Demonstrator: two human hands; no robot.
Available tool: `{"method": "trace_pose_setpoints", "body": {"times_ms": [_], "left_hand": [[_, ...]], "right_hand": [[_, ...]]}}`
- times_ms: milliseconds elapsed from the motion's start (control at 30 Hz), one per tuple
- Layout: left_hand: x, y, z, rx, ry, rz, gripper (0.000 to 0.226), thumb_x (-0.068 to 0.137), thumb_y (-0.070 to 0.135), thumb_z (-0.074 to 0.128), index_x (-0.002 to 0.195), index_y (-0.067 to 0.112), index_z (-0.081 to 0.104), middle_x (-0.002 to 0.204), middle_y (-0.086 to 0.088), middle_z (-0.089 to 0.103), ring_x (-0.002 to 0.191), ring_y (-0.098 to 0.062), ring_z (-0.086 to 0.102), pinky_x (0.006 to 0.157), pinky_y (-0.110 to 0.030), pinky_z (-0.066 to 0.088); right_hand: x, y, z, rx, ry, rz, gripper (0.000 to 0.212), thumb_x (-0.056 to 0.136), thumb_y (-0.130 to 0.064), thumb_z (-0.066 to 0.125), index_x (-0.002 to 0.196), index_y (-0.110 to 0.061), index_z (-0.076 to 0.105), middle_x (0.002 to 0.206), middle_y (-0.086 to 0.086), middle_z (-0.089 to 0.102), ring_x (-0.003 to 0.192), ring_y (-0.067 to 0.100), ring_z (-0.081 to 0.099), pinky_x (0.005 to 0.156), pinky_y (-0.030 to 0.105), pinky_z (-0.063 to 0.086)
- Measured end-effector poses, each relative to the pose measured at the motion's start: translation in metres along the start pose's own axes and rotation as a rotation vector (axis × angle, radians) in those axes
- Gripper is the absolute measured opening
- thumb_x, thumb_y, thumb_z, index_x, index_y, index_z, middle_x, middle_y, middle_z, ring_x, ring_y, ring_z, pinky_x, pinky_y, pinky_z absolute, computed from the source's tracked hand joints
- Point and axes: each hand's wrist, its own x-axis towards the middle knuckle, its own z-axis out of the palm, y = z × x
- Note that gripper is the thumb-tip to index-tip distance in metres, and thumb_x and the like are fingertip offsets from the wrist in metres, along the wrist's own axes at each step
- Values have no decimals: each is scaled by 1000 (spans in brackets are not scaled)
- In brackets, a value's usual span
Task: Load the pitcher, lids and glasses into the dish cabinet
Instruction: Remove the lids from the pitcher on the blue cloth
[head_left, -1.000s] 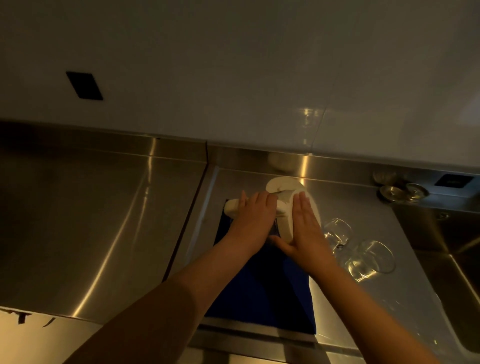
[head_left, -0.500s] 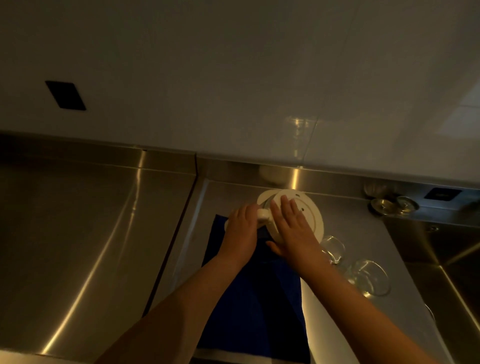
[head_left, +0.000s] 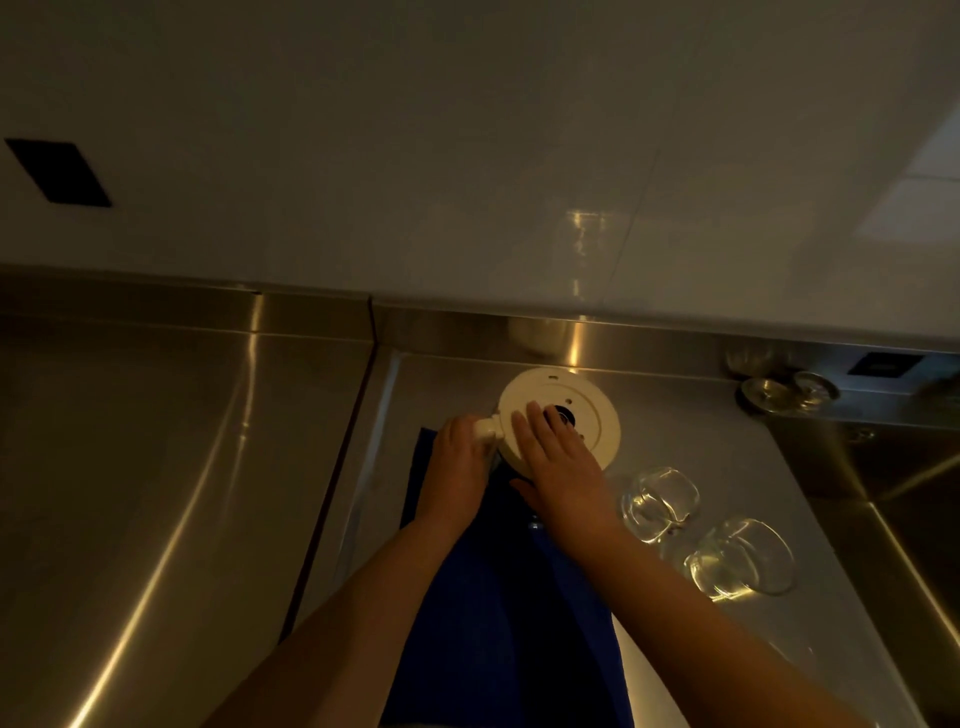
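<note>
While gripped, lid is round, cream w/ knob

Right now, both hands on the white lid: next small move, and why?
Probably lift the white lid clear of the blue cloth. The left hand already grips its side knob, and the right hand lies flat on its face, steadying it. The two glasses lie close by on the right, so lift straight up.

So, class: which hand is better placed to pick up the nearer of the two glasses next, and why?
The right hand: it rests flat on the white lid, right beside the nearer glass. The left hand grips the lid's knob on the far side.
</note>
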Motion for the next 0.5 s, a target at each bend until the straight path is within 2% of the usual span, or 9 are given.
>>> {"method": "trace_pose_setpoints", "body": {"times_ms": [133,300,400,500], "left_hand": [[-1,-6,-6,19,-30,19,18,97,17,44,112,16,53,103,7,46,92,-8,46,66,-9,33],[-13,-3,-8,-13,19,45,14,97,15,46,109,16,53,100,8,46,90,-11,48,70,-16,36],[-16,-6,-15,-16,-10,60,13,98,18,44,108,19,53,101,10,47,91,-7,46,69,-10,35],[-19,-9,-20,-42,-29,55,13,98,18,45,108,18,53,103,5,50,91,-9,49,72,-17,39]], "right_hand": [[1,-6,-1,13,-1,0,74,97,-35,44,147,-20,-8,156,5,-11,143,22,-12,108,31,-12],[-14,-10,-2,42,14,18,73,98,-36,40,142,-23,-17,146,-1,-24,137,19,-23,109,31,-13],[-21,-16,-1,30,19,1,70,99,-37,38,144,-21,-13,149,1,-20,135,20,-23,109,32,-12],[-21,-19,0,49,6,-11,67,99,-37,36,146,-22,-9,155,2,-12,135,18,-22,110,32,-9]]}}
